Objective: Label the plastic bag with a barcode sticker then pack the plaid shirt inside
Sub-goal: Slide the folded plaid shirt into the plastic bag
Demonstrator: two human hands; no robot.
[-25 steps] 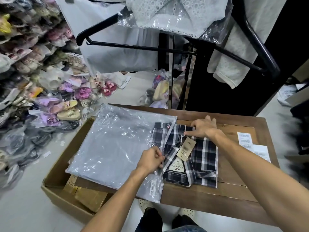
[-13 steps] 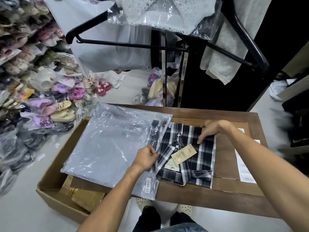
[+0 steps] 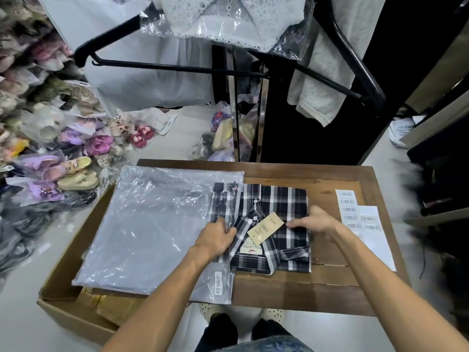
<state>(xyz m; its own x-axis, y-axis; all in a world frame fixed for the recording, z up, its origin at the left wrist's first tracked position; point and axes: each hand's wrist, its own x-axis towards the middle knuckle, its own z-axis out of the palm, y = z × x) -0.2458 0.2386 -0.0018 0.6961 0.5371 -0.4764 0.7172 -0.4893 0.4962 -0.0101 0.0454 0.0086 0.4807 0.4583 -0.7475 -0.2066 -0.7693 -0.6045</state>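
Observation:
A clear plastic bag lies flat across the left of the wooden table, with a barcode sticker near its front right corner. A folded dark plaid shirt with a tan hang tag lies beside it, its left edge inside the bag's mouth. My left hand pinches the bag's open edge at the shirt's collar. My right hand grips the shirt's right side, fingers on top.
A sheet of barcode stickers lies on the table's right edge. An open cardboard box sits under the bag at the left. Bagged shoes pile on the floor to the left. A black clothes rack with hanging garments stands behind the table.
My right hand slid from the shirt's far edge down to its right side. My left hand kept hold of the bag's mouth, and the shirt's left edge sits slightly deeper in the bag.

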